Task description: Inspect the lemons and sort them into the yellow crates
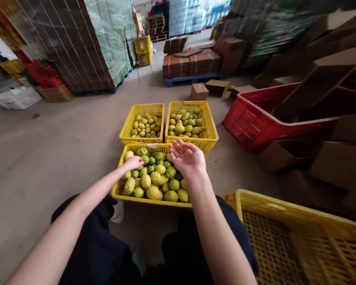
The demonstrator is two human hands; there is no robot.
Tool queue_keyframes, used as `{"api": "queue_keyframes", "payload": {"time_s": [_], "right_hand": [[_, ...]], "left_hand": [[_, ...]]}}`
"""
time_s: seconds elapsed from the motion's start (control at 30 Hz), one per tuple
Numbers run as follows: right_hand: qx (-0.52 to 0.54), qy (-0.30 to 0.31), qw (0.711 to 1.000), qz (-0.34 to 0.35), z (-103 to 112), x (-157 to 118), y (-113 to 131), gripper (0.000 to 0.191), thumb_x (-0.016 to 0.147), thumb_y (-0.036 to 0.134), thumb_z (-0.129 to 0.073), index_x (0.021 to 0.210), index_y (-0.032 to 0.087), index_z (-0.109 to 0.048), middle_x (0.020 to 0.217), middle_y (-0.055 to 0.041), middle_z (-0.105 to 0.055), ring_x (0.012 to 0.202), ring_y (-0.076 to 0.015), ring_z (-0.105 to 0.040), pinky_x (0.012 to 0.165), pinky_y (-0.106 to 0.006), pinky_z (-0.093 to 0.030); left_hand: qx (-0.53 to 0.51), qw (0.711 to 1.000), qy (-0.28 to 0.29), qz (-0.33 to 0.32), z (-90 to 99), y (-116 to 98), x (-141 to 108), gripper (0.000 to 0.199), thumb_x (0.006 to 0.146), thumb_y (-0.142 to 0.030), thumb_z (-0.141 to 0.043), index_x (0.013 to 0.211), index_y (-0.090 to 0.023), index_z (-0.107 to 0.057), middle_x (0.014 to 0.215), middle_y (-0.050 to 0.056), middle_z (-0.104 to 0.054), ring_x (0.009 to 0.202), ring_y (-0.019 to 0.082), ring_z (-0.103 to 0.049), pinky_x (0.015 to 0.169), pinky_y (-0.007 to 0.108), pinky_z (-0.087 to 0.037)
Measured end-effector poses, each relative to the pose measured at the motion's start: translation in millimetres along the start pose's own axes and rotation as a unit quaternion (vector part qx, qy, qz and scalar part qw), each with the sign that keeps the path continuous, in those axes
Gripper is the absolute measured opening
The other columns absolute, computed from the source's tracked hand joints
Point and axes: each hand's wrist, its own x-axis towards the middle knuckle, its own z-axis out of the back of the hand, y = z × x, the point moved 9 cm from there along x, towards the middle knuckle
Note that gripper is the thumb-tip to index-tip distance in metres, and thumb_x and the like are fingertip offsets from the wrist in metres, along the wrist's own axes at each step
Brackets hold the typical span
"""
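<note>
In front of my knees stands a yellow plastic crate (154, 203) filled with green and yellow lemons (156, 177). My left hand (134, 162) reaches into its left side, fingers curled against a greenish lemon (145, 159); part of the grip is hidden. Above the crate's right side, my right hand (189, 158) is turned palm up with its fingers spread, holding nothing. Just beyond are two more yellow crates, the left one (124, 132) with smaller yellowish fruit and the right one (213, 132) with larger green-yellow fruit.
An empty yellow crate (273, 237) lies close at my right. Farther right stands a red crate (246, 122) among cardboard pieces (338, 158). Flattened cartons (204, 63) rest on a blue pallet (192, 80) ahead. A wrapped stack (74, 43) rises at the left.
</note>
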Motion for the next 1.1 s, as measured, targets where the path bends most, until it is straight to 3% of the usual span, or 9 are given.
{"api": "queue_keyframes", "payload": {"time_s": [0.17,0.23,0.33,0.4,0.53,0.63,0.9,1.0,1.1], "right_hand": [[0.009,0.003,1.000,-0.002,-6,4,-2,0.019,0.071,0.009,-0.047,0.083,0.019,-0.059,0.072,-0.0037,-0.065,0.067,-0.0144,-0.063,0.058,-0.023,-0.053],[0.005,0.007,1.000,-0.006,-8,7,-6,0.019,0.070,0.009,-0.048,0.082,0.019,-0.058,0.072,-0.0033,-0.064,0.066,-0.0142,-0.062,0.057,-0.023,-0.052],[-0.012,0.014,1.000,-0.024,-9,10,-16,0.018,0.069,0.009,-0.049,0.081,0.019,-0.057,0.072,-0.0034,-0.063,0.065,-0.0144,-0.061,0.055,-0.023,-0.052],[-0.023,0.018,0.999,-0.032,-8,13,-22,0.018,0.068,0.009,-0.050,0.081,0.019,-0.056,0.071,-0.0035,-0.063,0.064,-0.0145,-0.060,0.054,-0.023,-0.052],[-0.038,0.029,0.998,-0.033,-7,18,-23,0.017,0.070,0.008,-0.050,0.081,0.019,-0.055,0.071,-0.0034,-0.062,0.063,-0.0141,-0.059,0.054,-0.023,-0.052],[-0.042,0.029,0.998,-0.028,-5,21,-20,0.017,0.070,0.008,-0.050,0.082,0.020,-0.054,0.070,-0.0029,-0.062,0.062,-0.0140,-0.059,0.054,-0.023,-0.052],[-0.030,0.015,0.999,-0.023,-4,19,-18,0.018,0.070,0.007,-0.049,0.081,0.020,-0.055,0.065,-0.0026,-0.059,0.059,-0.0136,-0.057,0.051,-0.023,-0.051],[-0.029,0.012,0.999,-0.022,-5,19,-18,0.018,0.070,0.006,-0.048,0.080,0.020,-0.054,0.063,-0.0016,-0.058,0.058,-0.0135,-0.055,0.049,-0.023,-0.050],[-0.027,0.005,1.000,-0.014,-1,19,-16,0.018,0.071,0.006,-0.047,0.080,0.020,-0.053,0.062,-0.0011,-0.057,0.055,-0.0122,-0.054,0.048,-0.022,-0.050]], "left_hand": [[0.294,0.956,0.011,0.018,56.2,39,-25,0.027,0.065,-0.030,-0.077,0.083,-0.012,-0.066,0.107,0.010,-0.065,0.120,0.033,-0.052,0.104,0.044,-0.036],[0.386,0.921,0.060,-0.007,47.0,51,-36,0.051,0.055,-0.027,-0.082,0.102,-0.014,-0.068,0.127,0.012,-0.059,0.131,0.038,-0.041,0.112,0.049,-0.027],[0.552,0.812,0.172,-0.081,11.3,72,-50,0.079,0.050,-0.029,-0.084,0.124,-0.017,-0.059,0.144,0.016,-0.047,0.139,0.039,-0.031,0.116,0.057,-0.013],[0.556,0.799,0.202,-0.106,-4.6,83,-53,0.076,0.056,-0.036,-0.081,0.125,-0.016,-0.058,0.140,0.017,-0.049,0.139,0.037,-0.032,0.116,0.060,-0.010],[0.235,0.962,0.123,-0.071,2.7,77,-44,0.035,0.060,-0.042,-0.079,0.085,-0.022,-0.067,0.094,0.007,-0.065,0.130,0.033,-0.046,0.116,0.057,-0.020],[0.003,0.998,0.058,-0.018,20.4,69,-46,0.024,0.062,-0.039,-0.079,0.068,-0.024,-0.062,0.068,0.002,-0.056,0.124,0.031,-0.052,0.112,0.051,-0.033],[-0.234,0.972,-0.009,0.005,44.7,-4,-95,0.039,0.081,-0.058,-0.054,0.079,-0.021,-0.065,0.072,0.006,-0.066,0.090,0.026,-0.067,0.087,0.036,-0.053],[-0.416,0.909,0.024,-0.028,35.6,-40,-118,0.067,0.084,-0.073,-0.031,0.080,-0.015,-0.064,0.069,0.010,-0.064,0.070,0.025,-0.067,0.082,0.044,-0.055],[-0.539,0.841,-0.008,-0.046,36.8,-60,-132,0.066,0.084,-0.073,-0.030,0.078,-0.016,-0.063,0.075,0.010,-0.067,0.077,0.024,-0.069,0.082,0.041,-0.057]]}}
